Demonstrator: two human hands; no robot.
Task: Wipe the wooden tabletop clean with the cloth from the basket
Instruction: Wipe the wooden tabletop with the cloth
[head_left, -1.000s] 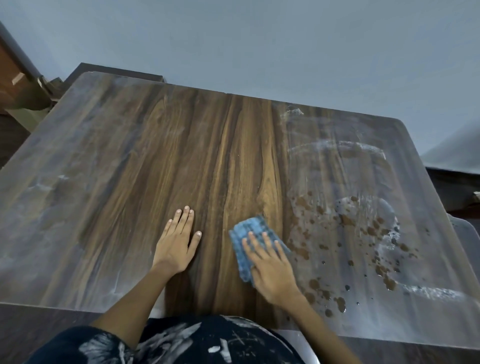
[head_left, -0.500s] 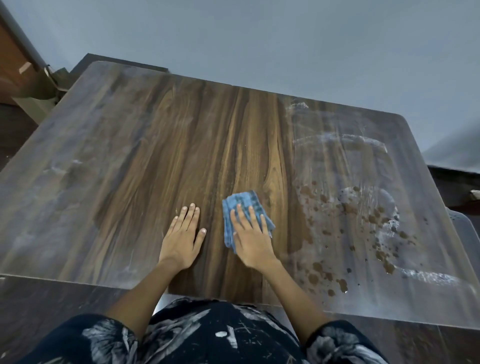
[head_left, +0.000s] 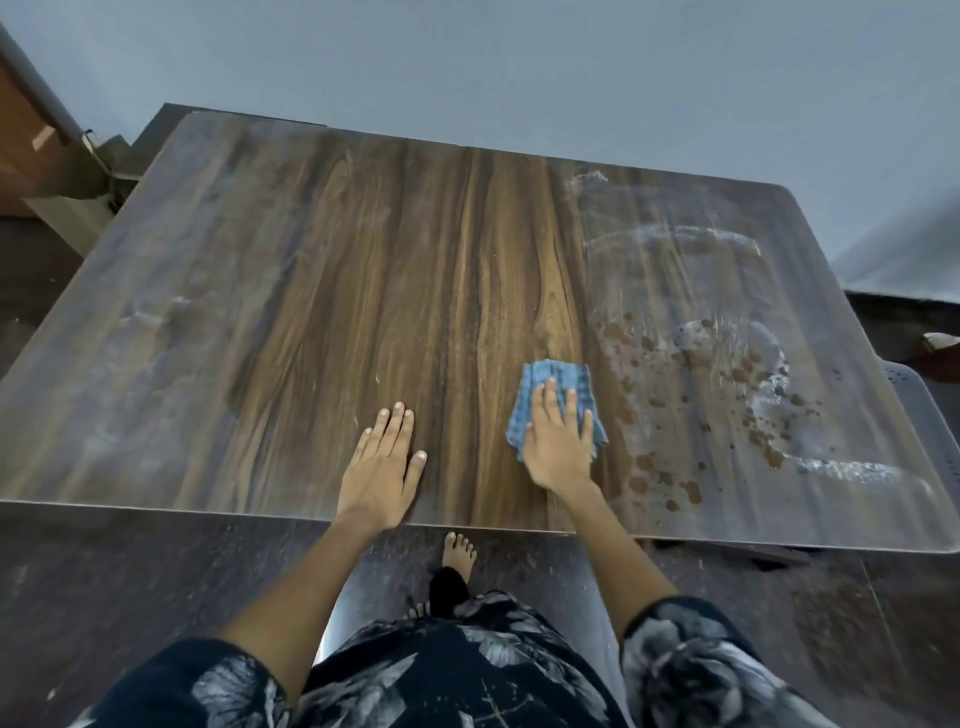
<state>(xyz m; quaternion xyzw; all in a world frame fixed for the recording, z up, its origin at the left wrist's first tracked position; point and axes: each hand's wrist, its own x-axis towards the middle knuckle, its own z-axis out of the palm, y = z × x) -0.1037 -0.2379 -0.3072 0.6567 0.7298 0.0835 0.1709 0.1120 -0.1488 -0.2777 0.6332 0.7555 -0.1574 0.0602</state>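
Pressing flat on the blue cloth (head_left: 558, 402), the right hand (head_left: 558, 447) lies with fingers straight, pinning it to the wooden tabletop (head_left: 415, 260) beside the brown spots (head_left: 675, 415). Left of it, apart from the cloth, the left hand (head_left: 382, 462) rests open-palmed on bare wood.

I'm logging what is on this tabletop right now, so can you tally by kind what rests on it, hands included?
Hands: 2, the left hand flat on the bare wood and the right hand pressing the cloth.
Cloths: 1, the blue cloth.
Total: 3 on the wooden tabletop, not counting the brown spots and white streaks at its right.
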